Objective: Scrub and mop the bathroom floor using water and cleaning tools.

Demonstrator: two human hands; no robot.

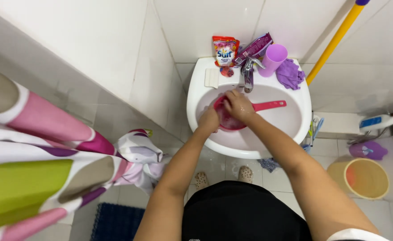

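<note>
Bare forearms, white sleeve edge (355,234) at right arm, black garment (245,212), beige perforated clogs (245,173).

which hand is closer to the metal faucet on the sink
The right hand is nearer: it lies on the pink scoop just below the faucet. The left hand grips the scoop's near left rim, farther from it.

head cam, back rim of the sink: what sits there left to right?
White soap dish → red detergent pouch → chrome tap → lilac cup → purple cloth → yellow pole leaning on the wall.
</note>
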